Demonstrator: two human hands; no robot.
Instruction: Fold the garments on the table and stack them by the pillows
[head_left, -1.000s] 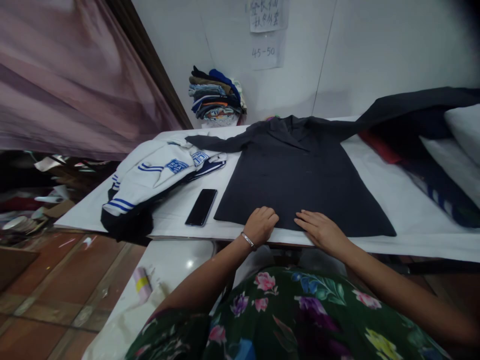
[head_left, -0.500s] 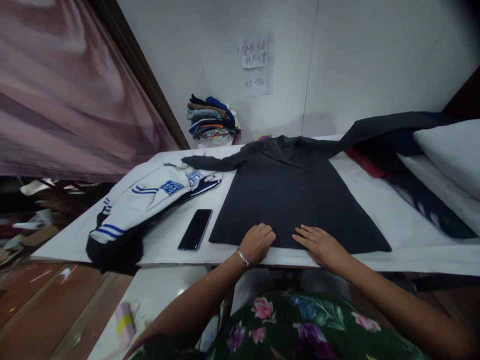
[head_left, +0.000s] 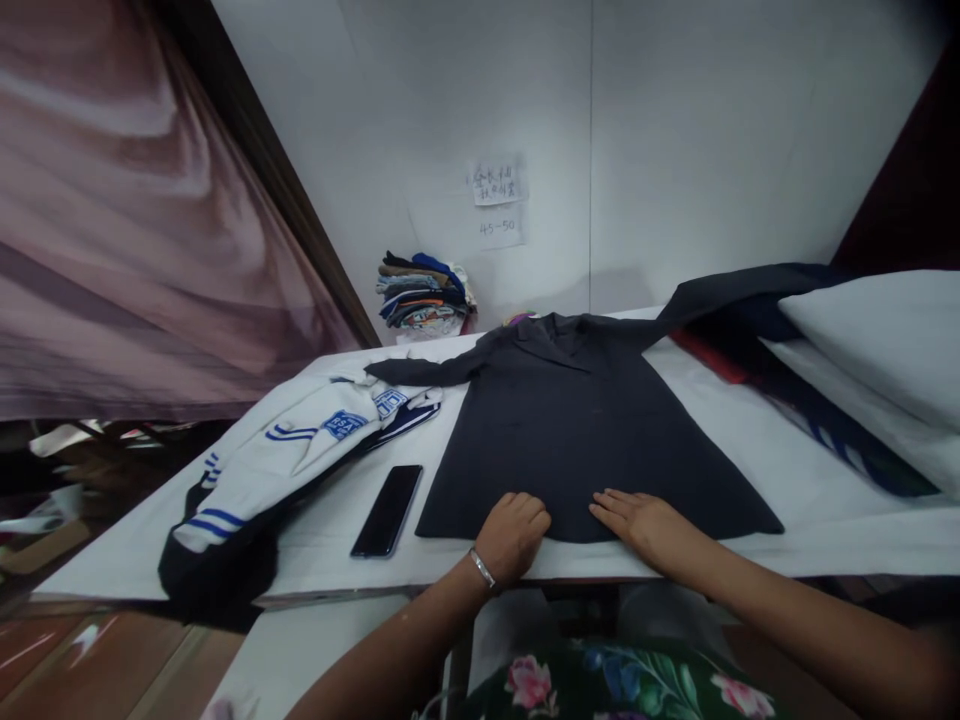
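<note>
A dark grey long-sleeved shirt lies spread on the white-covered table, collar away from me and hem close. Its left sleeve reaches over a white and blue garment, and the other sleeve stretches out over the pile at the right. At the middle of the hem, my left hand is closed with bent fingers on the cloth; its fingertips are partly hidden. My right hand rests flat on the shirt near the hem, fingers stretched out. A gap of cloth shows between the two hands.
Left of the shirt lie a black phone and a white garment with blue stripes, hanging over the table edge. A folded clothes stack stands at the back wall. White and dark clothes are heaped at the right. A pink curtain hangs left.
The view has tilted upward, so the table and everything on it appear lower in the picture. Both hands keep nearly the same places on the hem, and the shirt lies as before.
</note>
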